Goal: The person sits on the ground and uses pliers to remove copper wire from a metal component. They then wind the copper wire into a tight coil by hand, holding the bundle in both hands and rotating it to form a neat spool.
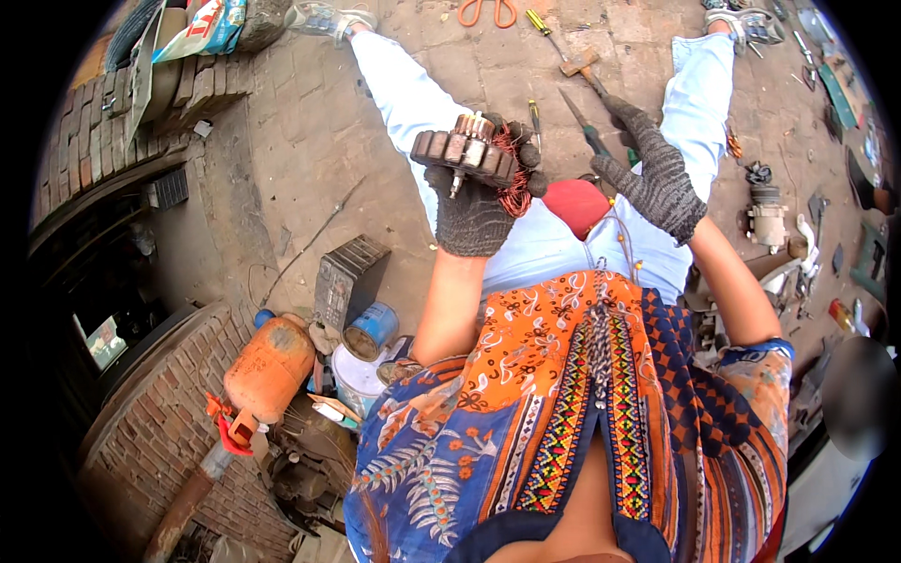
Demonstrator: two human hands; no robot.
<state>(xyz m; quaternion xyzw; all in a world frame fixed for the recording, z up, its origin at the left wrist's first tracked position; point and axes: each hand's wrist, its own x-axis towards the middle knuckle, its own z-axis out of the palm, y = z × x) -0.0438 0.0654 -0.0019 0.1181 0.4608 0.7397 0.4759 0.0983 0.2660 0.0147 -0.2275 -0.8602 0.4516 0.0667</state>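
Observation:
My left hand [474, 218], in a dark grey knit glove, is closed around a motor rotor [462, 150]. The rotor has a toothed dark metal rim, a shaft, a coppery commutator and tangled red copper wire on its right side. My right hand [654, 178], gloved alike, is held out with thumb and fingers apart. Its fingertips are at the handle end of a hammer [579, 64] on the ground; whether they touch it I cannot tell. A pointed blade with a dark green handle [591, 139] lies beside the thumb. Between my thighs is a red rounded thing [574, 206].
Screwdrivers [538, 22] and orange-handled scissors [487, 11] lie ahead on the brick floor. At left are a black battery [345, 280], a blue can [372, 330], a white bucket [359, 373] and an orange tank [270, 368]. Metal parts [768, 216] and tools litter the right.

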